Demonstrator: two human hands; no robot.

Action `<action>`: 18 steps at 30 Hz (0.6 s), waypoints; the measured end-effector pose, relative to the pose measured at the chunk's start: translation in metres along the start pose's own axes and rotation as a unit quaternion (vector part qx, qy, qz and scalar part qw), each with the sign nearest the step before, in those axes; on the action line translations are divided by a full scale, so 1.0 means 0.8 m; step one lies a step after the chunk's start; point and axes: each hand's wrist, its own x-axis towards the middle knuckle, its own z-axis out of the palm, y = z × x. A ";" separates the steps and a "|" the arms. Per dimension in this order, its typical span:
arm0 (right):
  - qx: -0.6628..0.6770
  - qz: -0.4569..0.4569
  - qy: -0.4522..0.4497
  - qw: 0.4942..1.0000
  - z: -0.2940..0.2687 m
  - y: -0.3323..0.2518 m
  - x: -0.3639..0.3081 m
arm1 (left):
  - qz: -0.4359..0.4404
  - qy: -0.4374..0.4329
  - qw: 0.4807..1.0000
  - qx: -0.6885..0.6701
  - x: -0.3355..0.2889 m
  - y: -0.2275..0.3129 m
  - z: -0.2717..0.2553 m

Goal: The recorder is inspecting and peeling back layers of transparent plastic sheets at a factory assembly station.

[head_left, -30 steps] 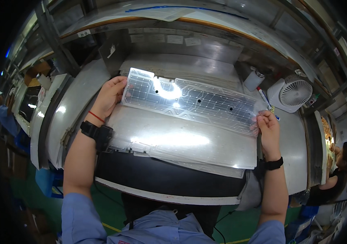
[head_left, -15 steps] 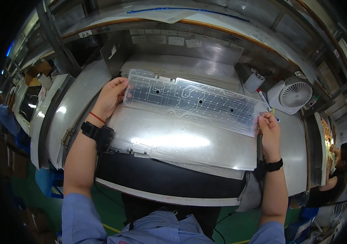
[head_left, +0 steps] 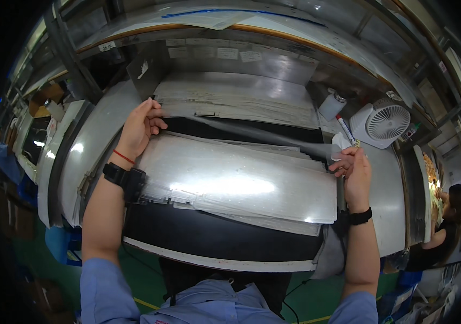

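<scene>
Between my two hands a clear circuit film (head_left: pixel 265 135) is stretched, now tilted so that I see it almost edge-on as a thin pale band. My left hand (head_left: pixel 141 127) pinches its left end between thumb and fingers. At the other end my right hand (head_left: pixel 353 170) grips the film, a little nearer to me. Below it lies a stack of similar clear sheets (head_left: pixel 241 167), its shiny top reflecting the light and its lower edges fanned out. Farther back, another stack of sheets (head_left: pixel 236 102) rests against the metal back panel. The film's printed pattern hardly shows at this angle.
To the right stand a white fan (head_left: pixel 387 123), a bottle (head_left: pixel 332 105) and some marker pens (head_left: pixel 345 128). A shelf (head_left: pixel 273 32) spans the back above the bench. A black mat (head_left: pixel 219 232) lies under the near stack. Another person (head_left: pixel 446 227) sits at far right.
The film has turned from facing me, with its circuit lines plain, to nearly edge-on. Both hands keep hold of its ends. The back stack and dark surface behind it now show.
</scene>
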 end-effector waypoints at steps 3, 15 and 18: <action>-0.017 0.006 -0.014 1.000 -0.010 0.009 0.003 | -0.008 0.013 0.999 0.039 0.002 -0.003 0.004; -0.080 -0.006 -0.007 0.997 0.007 -0.001 0.001 | -0.042 -0.032 0.991 0.123 0.009 -0.015 -0.014; -0.102 0.000 0.016 0.995 0.006 0.000 0.002 | -0.017 -0.007 0.997 0.081 0.013 -0.018 -0.018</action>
